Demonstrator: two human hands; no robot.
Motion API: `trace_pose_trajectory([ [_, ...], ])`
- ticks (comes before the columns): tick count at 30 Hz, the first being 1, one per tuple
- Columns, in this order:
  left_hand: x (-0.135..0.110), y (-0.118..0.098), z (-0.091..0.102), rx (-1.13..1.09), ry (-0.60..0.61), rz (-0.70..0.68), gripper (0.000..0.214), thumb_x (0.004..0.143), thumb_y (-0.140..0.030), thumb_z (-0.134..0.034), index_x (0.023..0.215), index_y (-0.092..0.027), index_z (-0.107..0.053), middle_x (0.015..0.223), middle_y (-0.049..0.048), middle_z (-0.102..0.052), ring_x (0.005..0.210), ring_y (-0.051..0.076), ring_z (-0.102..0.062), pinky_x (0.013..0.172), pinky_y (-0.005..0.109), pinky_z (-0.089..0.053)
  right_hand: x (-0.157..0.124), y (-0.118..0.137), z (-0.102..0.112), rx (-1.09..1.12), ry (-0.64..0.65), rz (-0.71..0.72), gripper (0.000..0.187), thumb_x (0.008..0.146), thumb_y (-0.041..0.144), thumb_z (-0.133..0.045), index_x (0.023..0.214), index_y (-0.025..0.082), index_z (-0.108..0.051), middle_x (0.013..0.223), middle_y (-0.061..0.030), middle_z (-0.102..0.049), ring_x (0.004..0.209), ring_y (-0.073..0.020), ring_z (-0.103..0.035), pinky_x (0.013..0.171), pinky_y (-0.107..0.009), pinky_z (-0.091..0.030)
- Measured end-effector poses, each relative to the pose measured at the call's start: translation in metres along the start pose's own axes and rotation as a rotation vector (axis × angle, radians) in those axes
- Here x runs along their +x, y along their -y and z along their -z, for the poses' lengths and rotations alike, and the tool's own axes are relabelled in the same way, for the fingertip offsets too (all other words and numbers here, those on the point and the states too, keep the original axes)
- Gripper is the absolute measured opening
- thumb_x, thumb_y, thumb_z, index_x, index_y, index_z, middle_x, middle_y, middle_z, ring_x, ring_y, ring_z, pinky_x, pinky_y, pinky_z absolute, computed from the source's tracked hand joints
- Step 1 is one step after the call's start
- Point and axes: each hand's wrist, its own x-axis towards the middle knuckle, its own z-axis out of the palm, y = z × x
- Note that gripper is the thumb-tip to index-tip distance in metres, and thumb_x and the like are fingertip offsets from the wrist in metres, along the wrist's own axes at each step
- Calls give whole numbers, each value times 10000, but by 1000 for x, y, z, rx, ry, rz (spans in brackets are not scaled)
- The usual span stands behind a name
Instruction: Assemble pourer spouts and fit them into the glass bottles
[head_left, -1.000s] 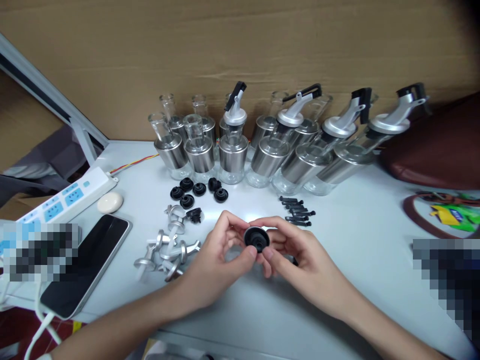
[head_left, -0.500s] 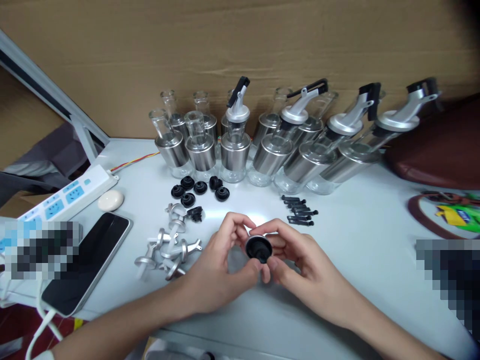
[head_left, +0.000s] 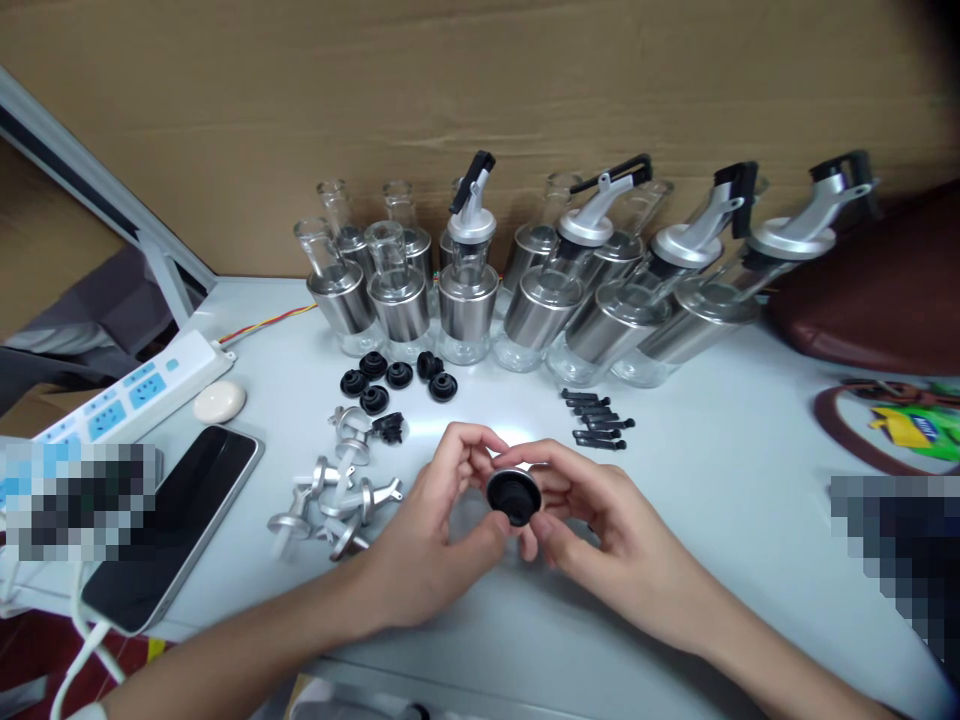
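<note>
Round black silver-rimmed stopper [head_left: 514, 492] faces the wearer, its axis dipping slightly, pinched between left hand's [head_left: 431, 540] and right hand's [head_left: 622, 530] curled fingers, thumbs below, forefingers above.

Round black stopper [head_left: 514, 500], thin silver rim showing along the upper edge, dark raised centre, inner detail too dim to tell. Sits tilted, black side facing camera, pinched at its edge between left hand [head_left: 431, 545] and right hand [head_left: 626, 545], above the tabletop [head_left: 517, 630].
</note>
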Motion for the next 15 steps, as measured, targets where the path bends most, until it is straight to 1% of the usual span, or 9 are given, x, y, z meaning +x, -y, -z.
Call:
trace_pose_trajectory([
  [4,1,-1,-2,15,-54,29,319,782,-147,-552,1046,-238,-396,900,-12,-451,893,163,-500,844,319,-394,-1,-1,0,-5,15,0,244,800,209,-522,1040,192,-555,752,-7,-592,617,-141,-559,572,-267,-453],
  [7,2,-1,-2,1,-63,36,341,754,-122,-550,1033,-248,-401,882,-25,-431,869,151,-518,834,308,-406,0,-3,0,-12,14,13,250,800,193,-520,1046,194,-565,765,-10,-606,619,-139,-563,582,-268,-461],
  [11,2,-1,-3,-7,-76,38,339,733,-122,-561,1010,-247,-411,875,-26,-432,850,149,-527,811,299,-412,1,-1,1,-17,13,33,245,796,190,-507,1032,187,-574,719,-3,-598,605,-141,-564,574,-265,-458],
  [15,1,-1,-3,24,-84,48,339,728,-138,-565,1014,-240,-413,867,-20,-437,860,158,-502,823,310,-400,1,0,1,-16,0,21,249,792,211,-509,1026,174,-585,688,-1,-589,585,-139,-552,560,-263,-446],
])
